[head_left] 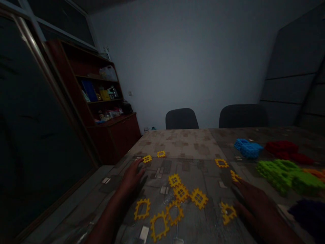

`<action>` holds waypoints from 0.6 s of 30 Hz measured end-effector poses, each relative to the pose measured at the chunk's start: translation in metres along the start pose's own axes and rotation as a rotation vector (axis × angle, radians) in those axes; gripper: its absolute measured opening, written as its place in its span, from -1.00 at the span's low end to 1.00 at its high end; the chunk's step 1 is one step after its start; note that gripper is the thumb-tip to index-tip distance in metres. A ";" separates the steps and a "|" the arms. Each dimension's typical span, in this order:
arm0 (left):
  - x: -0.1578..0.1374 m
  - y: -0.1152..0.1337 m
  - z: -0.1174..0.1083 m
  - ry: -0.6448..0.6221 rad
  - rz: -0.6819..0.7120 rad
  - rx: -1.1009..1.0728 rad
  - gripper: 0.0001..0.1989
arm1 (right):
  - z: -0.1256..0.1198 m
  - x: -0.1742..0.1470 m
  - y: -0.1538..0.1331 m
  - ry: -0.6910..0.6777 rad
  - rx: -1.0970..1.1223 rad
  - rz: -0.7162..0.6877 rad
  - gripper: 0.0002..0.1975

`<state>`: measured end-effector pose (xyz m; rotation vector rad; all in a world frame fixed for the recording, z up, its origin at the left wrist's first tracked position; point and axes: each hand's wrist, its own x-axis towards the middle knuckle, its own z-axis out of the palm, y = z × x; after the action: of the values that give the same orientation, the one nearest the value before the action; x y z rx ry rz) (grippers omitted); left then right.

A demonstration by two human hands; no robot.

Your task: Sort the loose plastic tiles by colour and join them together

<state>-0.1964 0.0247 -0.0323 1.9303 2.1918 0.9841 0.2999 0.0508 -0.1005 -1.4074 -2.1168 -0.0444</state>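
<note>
My left hand (132, 175) rests at the left of the table, fingers stretched forward and thumb apart. Its fingertips are close to a yellow toothed window-pattern building piece (147, 158); I cannot tell whether they touch. Just beyond lies a yellow square frame piece (160, 151). My right hand (257, 203) is spread low over the table, index fingertip at a partly covered yellow piece (235, 176). Near its thumb sits a yellow triangle-like piece (223, 212). Between the hands lie several yellow pieces, among them a window-pattern one (199, 198) and an open frame (136, 210).
At the right lie piles of blue (250, 150), red (281, 147), green (284, 171) and dark purple (308, 213) pieces, with some orange ones (315, 173). Two dark chairs (181, 118) stand behind the table (177, 139). A wooden shelf cabinet (114, 135) stands at the left.
</note>
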 end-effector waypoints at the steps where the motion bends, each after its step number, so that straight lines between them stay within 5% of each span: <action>1: 0.002 -0.004 0.003 0.000 -0.022 0.014 -0.50 | 0.002 0.001 0.004 0.008 -0.042 0.004 -0.39; 9: 0.036 -0.007 0.025 -0.098 -0.108 0.054 -0.40 | 0.019 0.012 0.017 -0.138 -0.123 0.054 -0.34; 18: 0.031 0.043 0.051 -0.256 0.192 -0.131 -0.52 | -0.002 0.008 -0.025 -0.292 0.197 0.013 -0.41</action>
<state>-0.1427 0.0745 -0.0410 2.1014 1.7889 0.8251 0.2776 0.0458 -0.0880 -1.3760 -2.2709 0.3871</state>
